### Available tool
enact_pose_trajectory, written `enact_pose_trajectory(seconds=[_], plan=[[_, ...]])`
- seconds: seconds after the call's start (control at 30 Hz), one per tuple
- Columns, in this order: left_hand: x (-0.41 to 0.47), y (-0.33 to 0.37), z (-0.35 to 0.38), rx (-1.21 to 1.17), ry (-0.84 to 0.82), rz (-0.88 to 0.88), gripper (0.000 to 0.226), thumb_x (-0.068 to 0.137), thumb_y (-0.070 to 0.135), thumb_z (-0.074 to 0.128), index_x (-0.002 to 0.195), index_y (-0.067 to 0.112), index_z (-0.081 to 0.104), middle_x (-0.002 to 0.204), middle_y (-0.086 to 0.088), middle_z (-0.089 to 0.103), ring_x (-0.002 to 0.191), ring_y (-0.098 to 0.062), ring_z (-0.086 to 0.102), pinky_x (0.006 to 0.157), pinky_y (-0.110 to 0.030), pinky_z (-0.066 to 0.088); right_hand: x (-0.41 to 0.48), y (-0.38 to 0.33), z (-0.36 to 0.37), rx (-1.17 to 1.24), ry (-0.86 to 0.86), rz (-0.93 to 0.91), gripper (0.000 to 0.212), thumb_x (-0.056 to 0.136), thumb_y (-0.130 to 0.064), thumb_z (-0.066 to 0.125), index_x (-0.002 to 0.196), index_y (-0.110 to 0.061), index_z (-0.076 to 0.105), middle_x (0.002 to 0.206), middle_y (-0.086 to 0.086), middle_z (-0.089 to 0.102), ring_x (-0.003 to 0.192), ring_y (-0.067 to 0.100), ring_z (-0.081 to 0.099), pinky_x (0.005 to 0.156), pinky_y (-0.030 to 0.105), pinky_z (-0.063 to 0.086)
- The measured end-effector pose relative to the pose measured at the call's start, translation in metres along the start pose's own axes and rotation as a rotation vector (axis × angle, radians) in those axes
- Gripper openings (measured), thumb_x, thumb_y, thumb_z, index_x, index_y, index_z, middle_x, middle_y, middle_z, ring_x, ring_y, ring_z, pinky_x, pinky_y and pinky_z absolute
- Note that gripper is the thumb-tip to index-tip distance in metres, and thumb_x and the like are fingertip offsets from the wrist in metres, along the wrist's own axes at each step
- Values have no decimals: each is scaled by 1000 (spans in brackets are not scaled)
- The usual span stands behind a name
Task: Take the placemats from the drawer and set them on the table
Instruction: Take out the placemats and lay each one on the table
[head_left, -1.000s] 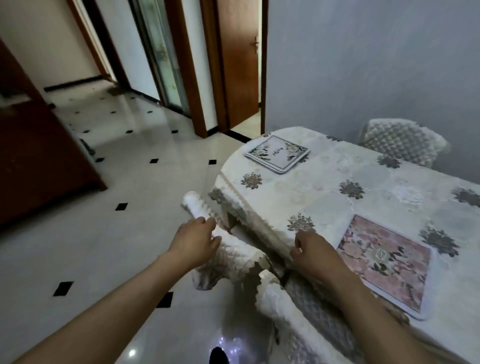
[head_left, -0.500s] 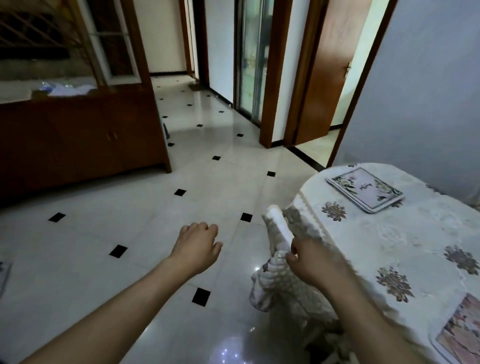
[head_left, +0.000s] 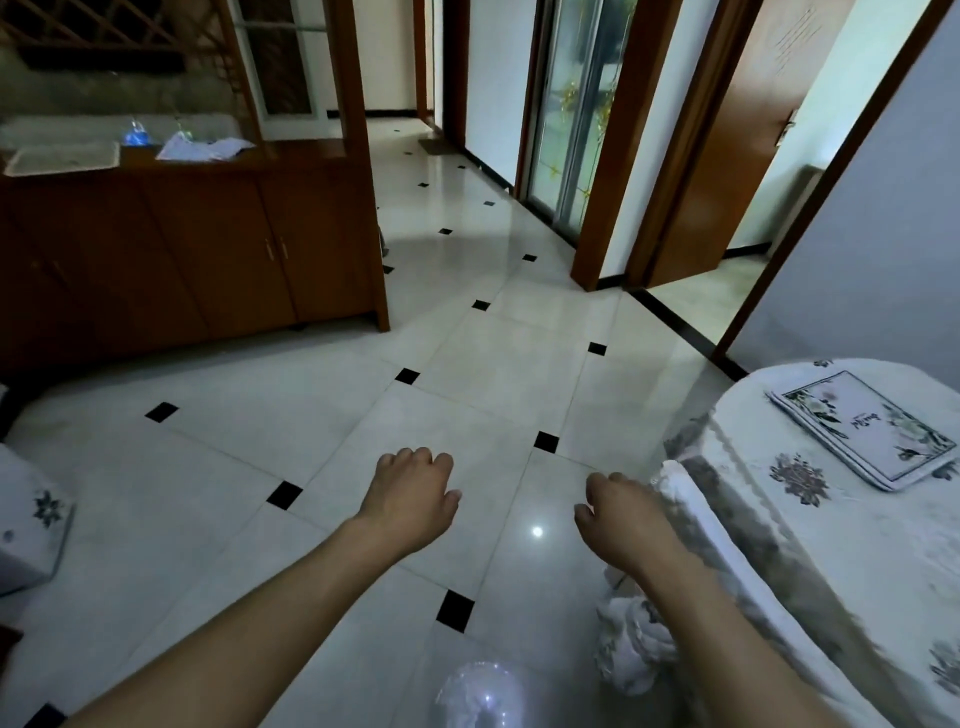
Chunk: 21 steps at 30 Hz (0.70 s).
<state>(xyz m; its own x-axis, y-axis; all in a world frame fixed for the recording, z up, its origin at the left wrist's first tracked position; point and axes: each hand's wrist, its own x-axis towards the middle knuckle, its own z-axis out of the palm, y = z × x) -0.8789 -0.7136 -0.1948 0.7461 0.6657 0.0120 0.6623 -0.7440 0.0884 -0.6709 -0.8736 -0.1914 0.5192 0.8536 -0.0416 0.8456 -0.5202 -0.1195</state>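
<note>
A floral white placemat (head_left: 862, 427) lies flat on the table (head_left: 852, 561), which has a pale flowered cloth, at the right edge of the view. My left hand (head_left: 411, 500) hovers over the tiled floor, fingers loosely curled, holding nothing. My right hand (head_left: 619, 515) is beside the top of a chair back (head_left: 693, 512) in a white quilted cover; its fingers are curled and apart from the thumb, with nothing in them. A brown wooden cabinet (head_left: 208, 249) stands at the left rear; no open drawer shows.
The glossy tiled floor (head_left: 467, 364) stretches ahead between cabinet and table. Another white-covered seat (head_left: 31, 519) sits at the left edge. A tray and papers (head_left: 202, 148) lie on the cabinet top. A glass door (head_left: 571, 114) and an open wooden door (head_left: 727, 171) are behind.
My view has swung left, away from the table; the pink placemat has left the frame. My right hand has let go of the chair back, and both hands hang free over the floor.
</note>
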Motion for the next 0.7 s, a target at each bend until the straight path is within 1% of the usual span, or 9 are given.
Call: enact_pose_trajectory(seconds=[0.1,0.3,0.37,0.43,0.5,0.6,0.7], plan=[[29,-12,6,-28,-26,-12,36,93,46,44,111,17,56,108,-6,62,101,-26,55,89,-39,40,36,-8,9,-26,-37,-8,19,89,-32,46,90,-14,53,93,7,59,86,29,58,70,33,36],[112,-35,10,-15,-80,-28,38,93,46,43,114,17,56,111,-7,61,103,-27,54,92,-39,39,136,-16,27,-19,-86,-28,24,92,-35,44,98,-15,55,100,6,60,94,28,60,80,35,41],[149,-48,7,8,-84,-46,39,93,46,43,114,16,55,111,-8,61,103,-28,54,92,-40,39,183,-24,30,14,-96,-55,21,92,-35,44,94,-16,52,100,6,59,95,28,60,80,35,41],[185,-59,-1,29,-92,-75,39,93,46,43,114,15,55,111,-9,60,104,-29,53,92,-41,39,230,-34,29,43,-107,-103,18,92,-34,44,87,-17,46,94,5,55,94,29,59,77,35,39],[217,-70,-9,44,-92,-109,39,93,45,43,114,14,55,111,-10,60,104,-29,53,92,-42,38,271,-46,25,51,-107,-160,18,92,-35,44,86,-18,43,91,5,54,93,29,60,77,35,38],[267,-88,-18,58,-76,-155,37,94,45,43,111,14,55,109,-10,60,103,-30,53,91,-42,38,334,-57,15,10,-71,-219,22,93,-38,44,93,-17,50,99,6,60,94,29,60,77,35,38],[309,-106,-23,30,-87,-188,38,93,45,44,113,14,55,110,-10,60,104,-30,53,91,-42,39,384,-59,5,2,-79,-223,26,94,-37,43,99,-14,53,100,7,59,94,29,59,80,36,39]])
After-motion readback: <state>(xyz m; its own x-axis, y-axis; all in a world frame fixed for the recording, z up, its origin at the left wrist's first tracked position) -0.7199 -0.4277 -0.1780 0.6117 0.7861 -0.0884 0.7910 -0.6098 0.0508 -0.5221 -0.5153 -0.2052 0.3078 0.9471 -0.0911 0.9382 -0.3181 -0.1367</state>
